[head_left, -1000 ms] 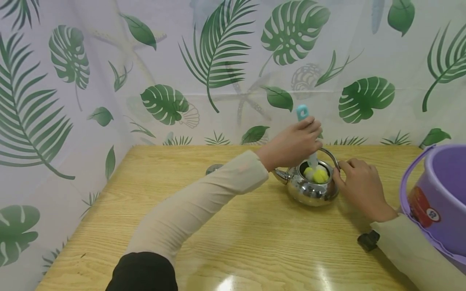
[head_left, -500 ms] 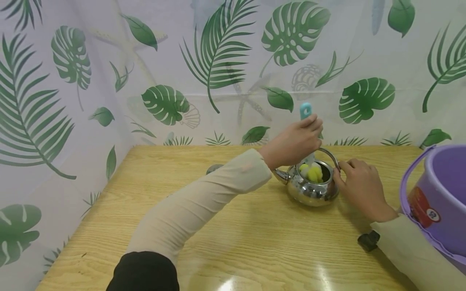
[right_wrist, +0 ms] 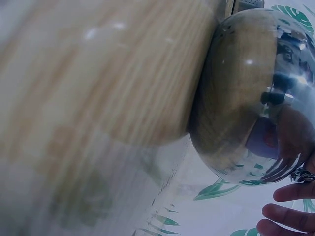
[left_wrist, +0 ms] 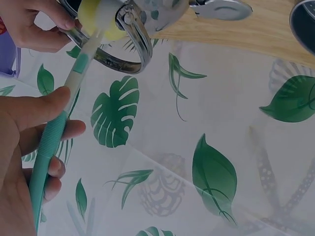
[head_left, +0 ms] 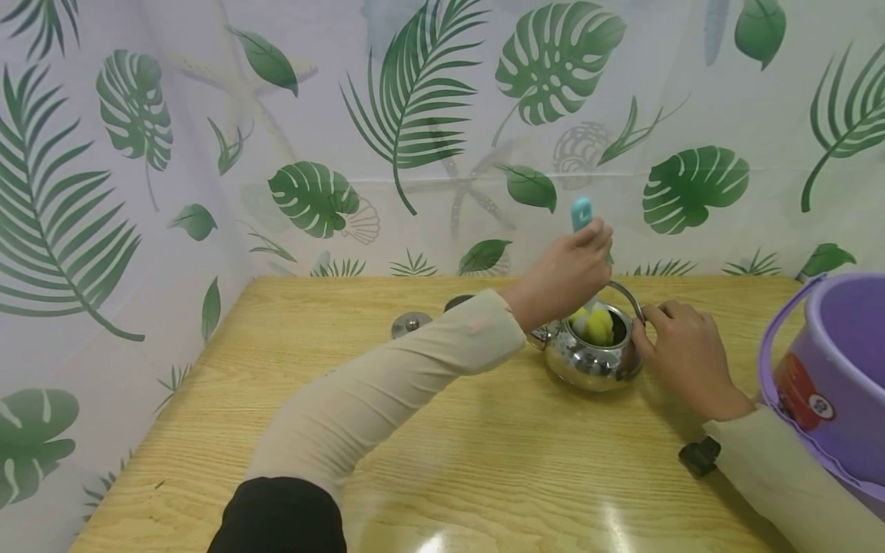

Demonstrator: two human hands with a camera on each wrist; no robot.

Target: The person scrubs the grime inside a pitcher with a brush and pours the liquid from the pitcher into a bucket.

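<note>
My left hand (head_left: 563, 269) grips a bottle brush by its teal handle (left_wrist: 51, 135), thumb on one side and fingers curled behind. The brush's yellow and white sponge head (head_left: 596, 326) sits inside the opening of a shiny steel kettle (head_left: 591, 370), whose lid is off. With thumb and index finger, my right hand (head_left: 684, 349) pinches the kettle's raised handle (left_wrist: 118, 64) near its right base. The kettle stands upright on the wooden table, its rounded side filling much of the right wrist view. My left forearm partly covers the spout in the head view.
A round metal lid with a knob (head_left: 411, 322) lies left of the kettle, beside a dark round metal piece (head_left: 456, 302) half behind my sleeve. At the right stands a purple bucket (head_left: 788, 384). A leaf-patterned cloth (head_left: 429, 192) hangs behind the table (head_left: 484, 461).
The sponge head has shifted left and turned a little inside the kettle, and the handle's top leans slightly right. My left forearm has moved right, uncovering the metal lid. My right hand stays still.
</note>
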